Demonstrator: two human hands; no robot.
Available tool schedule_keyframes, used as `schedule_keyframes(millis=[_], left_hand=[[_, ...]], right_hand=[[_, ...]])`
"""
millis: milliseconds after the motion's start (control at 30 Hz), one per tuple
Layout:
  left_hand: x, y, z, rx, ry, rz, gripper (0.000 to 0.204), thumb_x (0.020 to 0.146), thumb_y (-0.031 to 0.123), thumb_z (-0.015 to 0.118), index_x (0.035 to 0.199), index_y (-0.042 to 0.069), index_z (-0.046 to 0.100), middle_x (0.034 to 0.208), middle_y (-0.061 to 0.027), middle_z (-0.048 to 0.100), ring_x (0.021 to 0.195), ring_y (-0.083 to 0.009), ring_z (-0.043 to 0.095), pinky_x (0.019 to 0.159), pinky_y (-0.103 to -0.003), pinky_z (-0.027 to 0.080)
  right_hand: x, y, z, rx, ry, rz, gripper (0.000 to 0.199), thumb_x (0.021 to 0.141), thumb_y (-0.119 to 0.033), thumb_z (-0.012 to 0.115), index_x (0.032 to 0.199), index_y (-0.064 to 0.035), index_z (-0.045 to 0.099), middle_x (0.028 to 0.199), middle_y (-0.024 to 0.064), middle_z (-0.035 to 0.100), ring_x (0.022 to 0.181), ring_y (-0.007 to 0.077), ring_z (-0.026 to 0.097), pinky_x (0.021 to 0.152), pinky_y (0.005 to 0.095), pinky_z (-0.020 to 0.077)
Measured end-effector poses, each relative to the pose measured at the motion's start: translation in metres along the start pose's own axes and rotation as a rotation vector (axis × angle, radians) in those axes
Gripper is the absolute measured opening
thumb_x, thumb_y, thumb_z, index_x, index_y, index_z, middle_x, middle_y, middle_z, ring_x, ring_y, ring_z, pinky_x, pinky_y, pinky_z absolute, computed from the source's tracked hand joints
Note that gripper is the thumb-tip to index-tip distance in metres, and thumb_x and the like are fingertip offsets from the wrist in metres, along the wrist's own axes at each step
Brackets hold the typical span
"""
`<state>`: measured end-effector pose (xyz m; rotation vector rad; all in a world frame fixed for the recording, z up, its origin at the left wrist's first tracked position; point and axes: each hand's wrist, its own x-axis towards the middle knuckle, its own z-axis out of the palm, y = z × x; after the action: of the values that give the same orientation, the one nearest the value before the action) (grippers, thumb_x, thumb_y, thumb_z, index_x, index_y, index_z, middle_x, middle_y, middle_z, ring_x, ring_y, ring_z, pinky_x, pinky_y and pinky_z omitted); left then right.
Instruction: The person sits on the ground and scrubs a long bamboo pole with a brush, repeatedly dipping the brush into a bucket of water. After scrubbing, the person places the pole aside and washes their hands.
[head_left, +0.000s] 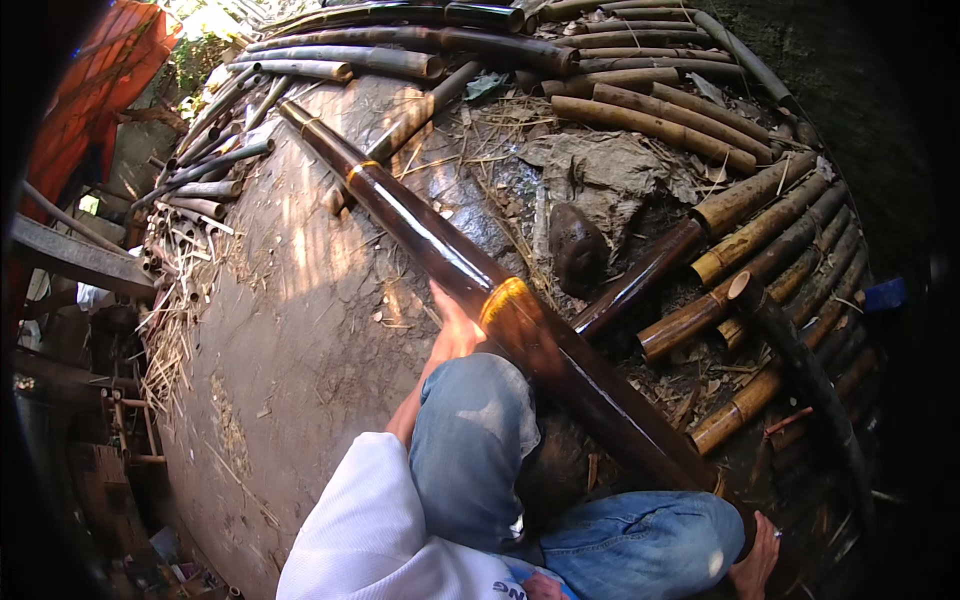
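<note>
A long, glossy dark-brown bamboo pole (430, 230) with yellowish rings at its joints slants from the upper left down to the lower right, passing in front of my knees. My left hand (457, 328) grips its underside close to the middle ring, the fingers partly hidden behind it. At the pole's near end, beyond my right knee, my right hand (757, 558) is closed against it. Most of that hand's grip lies out of sight. Under the pole, another dark glossy bamboo piece (645, 275) runs to the right.
Cut bamboo poles (660, 125) are stacked at the back and down the right side. Shorter bamboo pieces (215, 188) and shavings (180, 330) lie along the left. A rounded dark stone (577, 250) sits beyond the pole, beside crumpled sacking (610, 175). A blue object (884, 295) stands far right.
</note>
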<state>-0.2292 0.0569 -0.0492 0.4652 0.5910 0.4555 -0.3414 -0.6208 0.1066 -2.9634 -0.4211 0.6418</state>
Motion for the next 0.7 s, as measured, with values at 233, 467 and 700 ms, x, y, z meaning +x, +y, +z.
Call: schedule_keyframes(millis=[233, 467, 700], left_hand=[[-0.021, -0.005, 0.039, 0.042, 0.237, 0.025, 0.078, 0.104, 0.073, 0.024, 0.126, 0.01, 0.064, 0.115, -0.0097, 0.071, 0.105, -0.0318, 0.067, 0.094, -0.05, 0.057], [0.006, 0.013, 0.042, 0.177, 0.011, -0.034, 0.092, 0.097, 0.084, 0.019, 0.141, 0.011, 0.055, 0.128, -0.0157, 0.066, 0.115, -0.0358, 0.063, 0.1, -0.055, 0.054], [0.024, 0.014, 0.074, 0.295, -0.154, -0.012, 0.094, 0.094, 0.086, 0.027, 0.15, 0.013, 0.047, 0.138, -0.0144, 0.061, 0.123, -0.0351, 0.062, 0.104, -0.057, 0.053]], right_hand=[[-0.005, 0.013, 0.013, 0.082, 0.006, -0.032, 0.106, 0.061, -0.037, 0.094, 0.153, -0.0108, 0.047, 0.144, 0.0175, 0.058, 0.133, 0.0374, 0.054, 0.112, 0.0493, 0.0423], [0.001, 0.019, 0.005, 0.195, -0.059, -0.024, 0.111, 0.057, -0.032, 0.098, 0.153, -0.0093, 0.047, 0.144, 0.0184, 0.058, 0.135, 0.0376, 0.053, 0.113, 0.0484, 0.0424], [0.017, -0.021, -0.025, 0.27, -0.079, 0.039, 0.101, 0.064, -0.034, 0.096, 0.151, -0.0088, 0.05, 0.143, 0.0211, 0.059, 0.133, 0.0398, 0.055, 0.113, 0.0484, 0.0424]])
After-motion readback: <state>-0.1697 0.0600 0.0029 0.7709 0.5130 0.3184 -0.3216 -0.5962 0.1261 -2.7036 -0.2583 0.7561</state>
